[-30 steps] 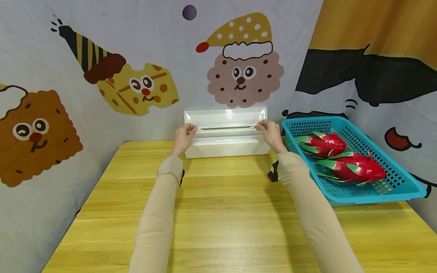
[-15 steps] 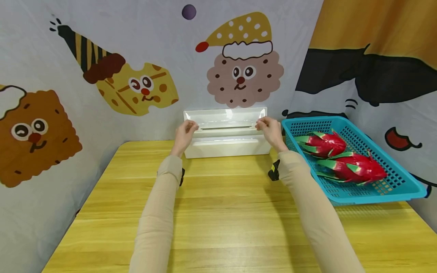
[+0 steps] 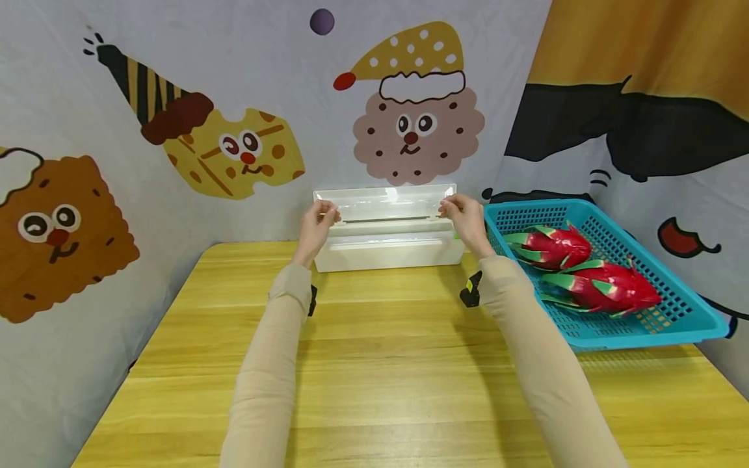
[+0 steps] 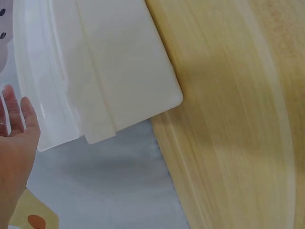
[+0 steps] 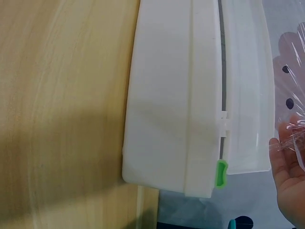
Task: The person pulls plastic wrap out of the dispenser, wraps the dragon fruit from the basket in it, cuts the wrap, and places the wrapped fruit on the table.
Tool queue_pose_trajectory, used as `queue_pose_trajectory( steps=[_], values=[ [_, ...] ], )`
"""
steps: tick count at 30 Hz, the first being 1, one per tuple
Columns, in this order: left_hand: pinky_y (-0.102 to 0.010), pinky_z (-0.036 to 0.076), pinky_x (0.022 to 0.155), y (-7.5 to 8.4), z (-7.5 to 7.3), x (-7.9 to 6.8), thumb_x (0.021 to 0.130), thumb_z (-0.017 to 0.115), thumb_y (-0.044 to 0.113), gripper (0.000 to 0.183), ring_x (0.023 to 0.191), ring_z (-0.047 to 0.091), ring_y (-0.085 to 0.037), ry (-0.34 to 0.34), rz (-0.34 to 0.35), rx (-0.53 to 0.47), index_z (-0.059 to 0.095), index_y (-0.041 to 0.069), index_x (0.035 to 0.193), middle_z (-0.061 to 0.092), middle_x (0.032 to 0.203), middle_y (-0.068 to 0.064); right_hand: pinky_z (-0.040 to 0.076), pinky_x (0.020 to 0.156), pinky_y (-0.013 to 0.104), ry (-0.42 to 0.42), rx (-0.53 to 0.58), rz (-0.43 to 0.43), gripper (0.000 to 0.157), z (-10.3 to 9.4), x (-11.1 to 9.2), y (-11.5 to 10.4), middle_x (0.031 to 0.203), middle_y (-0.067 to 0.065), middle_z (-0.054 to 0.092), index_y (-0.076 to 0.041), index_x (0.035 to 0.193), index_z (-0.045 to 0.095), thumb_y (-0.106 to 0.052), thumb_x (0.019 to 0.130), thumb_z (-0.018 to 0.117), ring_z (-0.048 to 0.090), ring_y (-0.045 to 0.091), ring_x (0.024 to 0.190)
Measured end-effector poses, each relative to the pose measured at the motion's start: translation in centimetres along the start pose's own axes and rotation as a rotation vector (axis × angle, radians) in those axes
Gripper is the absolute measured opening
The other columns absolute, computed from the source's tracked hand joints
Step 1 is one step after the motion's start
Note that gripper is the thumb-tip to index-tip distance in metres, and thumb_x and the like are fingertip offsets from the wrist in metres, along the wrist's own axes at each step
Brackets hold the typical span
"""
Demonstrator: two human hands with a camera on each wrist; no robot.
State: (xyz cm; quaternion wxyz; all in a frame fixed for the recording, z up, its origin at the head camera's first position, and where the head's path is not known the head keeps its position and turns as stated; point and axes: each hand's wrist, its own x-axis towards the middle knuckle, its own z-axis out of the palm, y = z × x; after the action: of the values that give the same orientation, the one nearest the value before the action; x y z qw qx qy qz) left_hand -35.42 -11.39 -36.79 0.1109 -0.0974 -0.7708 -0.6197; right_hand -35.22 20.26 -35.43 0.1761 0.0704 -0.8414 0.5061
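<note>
A white cling film dispenser [image 3: 389, 255] stands at the table's back edge, its clear lid [image 3: 386, 203] raised against the wall cloth. My left hand [image 3: 315, 227] is above its left end, thumb and fingers brought together in a pinch. Above the right end, my right hand [image 3: 467, 224] pinches clear cling film [image 5: 298, 126], which shows bunched and shiny in the right wrist view. Between the hands the film is too transparent to follow in the head view. In the left wrist view, my left hand's fingers are partly cut off by the frame. A green slider [image 5: 221, 173] sits at the dispenser's end.
To the right, a blue plastic basket [image 3: 643, 341] holds two red dragon fruits [image 3: 614, 289] with green-tipped scales. The wooden table [image 3: 386, 364] stretches toward me. A cartoon-printed cloth [image 3: 257, 52] hangs close behind the dispenser.
Both hands have risen slightly above the dispenser and keep their pinch. The green slider now shows beside my right hand. The dispenser and basket have stayed put.
</note>
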Motion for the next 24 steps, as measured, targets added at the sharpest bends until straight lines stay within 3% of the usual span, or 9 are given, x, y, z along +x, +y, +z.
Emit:
queue_pose_trajectory(
  steps=[5,9,16,20,24],
  values=[
    [-0.047,0.046,0.103,2.0,-0.3,-0.5,0.099,0.048,0.009,0.028,0.104,0.059,-0.035,-0.015,-0.047,-0.064,0.050,-0.011,0.119,0.056,0.117,-0.031,0.056,0.087,0.036,0.014,0.017,0.012,0.030,-0.1,0.2,-0.5,0.104,0.020,0.067,0.002,0.109,0.063,-0.023,0.099,0.050,0.066,0.028,0.093],
    [-0.049,0.046,0.101,3.2,-0.5,-1.0,0.099,0.047,0.006,0.024,0.103,0.059,-0.034,-0.013,-0.034,-0.062,0.051,-0.009,0.116,0.057,0.114,-0.029,0.056,0.084,0.035,0.029,0.013,0.022,0.030,-0.2,0.3,-0.9,0.103,0.019,0.067,0.002,0.110,0.063,-0.023,0.098,0.050,0.064,0.024,0.090],
    [-0.043,0.049,0.096,2.3,-0.4,-0.4,0.099,0.048,0.013,0.022,0.098,0.061,-0.028,0.012,0.011,-0.071,0.054,-0.003,0.113,0.060,0.107,-0.022,0.055,0.080,0.027,0.060,0.001,0.004,0.028,-0.4,0.5,-1.4,0.100,0.018,0.068,0.000,0.107,0.064,-0.022,0.098,0.050,0.064,0.019,0.086],
    [-0.033,0.050,0.091,1.6,-0.4,0.1,0.099,0.049,0.018,0.029,0.094,0.061,-0.022,0.030,0.051,-0.046,0.053,-0.006,0.116,0.061,0.107,-0.022,0.056,0.081,0.030,0.064,-0.010,-0.020,0.028,-0.6,0.7,-1.7,0.100,0.019,0.068,0.000,0.107,0.065,-0.023,0.098,0.050,0.064,0.020,0.086],
    [-0.028,0.051,0.087,1.9,-0.4,0.2,0.099,0.049,0.016,0.021,0.087,0.061,-0.011,0.045,0.071,-0.042,0.056,-0.001,0.108,0.061,0.105,-0.022,0.055,0.081,0.032,0.058,-0.023,-0.029,0.028,-0.9,0.8,-1.9,0.099,0.018,0.068,-0.001,0.107,0.064,-0.024,0.098,0.049,0.063,0.019,0.085]
  ],
)
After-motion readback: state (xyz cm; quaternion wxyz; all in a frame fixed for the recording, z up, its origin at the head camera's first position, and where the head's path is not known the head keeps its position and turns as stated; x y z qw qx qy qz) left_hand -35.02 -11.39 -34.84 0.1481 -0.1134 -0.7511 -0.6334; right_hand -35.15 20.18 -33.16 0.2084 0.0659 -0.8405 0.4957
